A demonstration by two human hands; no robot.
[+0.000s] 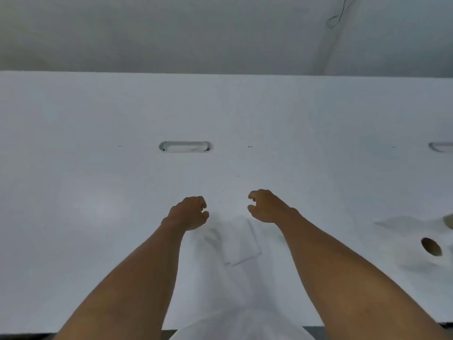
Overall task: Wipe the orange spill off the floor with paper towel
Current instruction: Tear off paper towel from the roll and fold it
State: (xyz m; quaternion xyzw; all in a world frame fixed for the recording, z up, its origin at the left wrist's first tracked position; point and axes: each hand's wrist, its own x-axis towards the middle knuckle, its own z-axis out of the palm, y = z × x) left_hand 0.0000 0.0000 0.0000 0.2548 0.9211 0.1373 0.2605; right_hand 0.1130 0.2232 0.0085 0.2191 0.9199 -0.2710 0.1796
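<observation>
A white paper towel sheet (pixel 241 241) lies on the white table (pixel 98 168), hard to tell apart from the surface. My left hand (pixel 188 213) hovers just left of the sheet's far edge, fingers loosely curled, nothing seen in it. My right hand (pixel 267 207) hovers just right of the same edge, with thumb and fingers apart and empty. A paper towel roll (pixel 416 229) lies on its side at the right edge, its brown core (pixel 431 246) facing me. No orange spill is in view.
An oval cable slot (pixel 185 146) is cut in the table ahead of my hands, and a second slot (pixel 442 146) is at the far right. Beyond the far table edge is grey floor (pixel 171 33) with a thin dark cable (pixel 339 15).
</observation>
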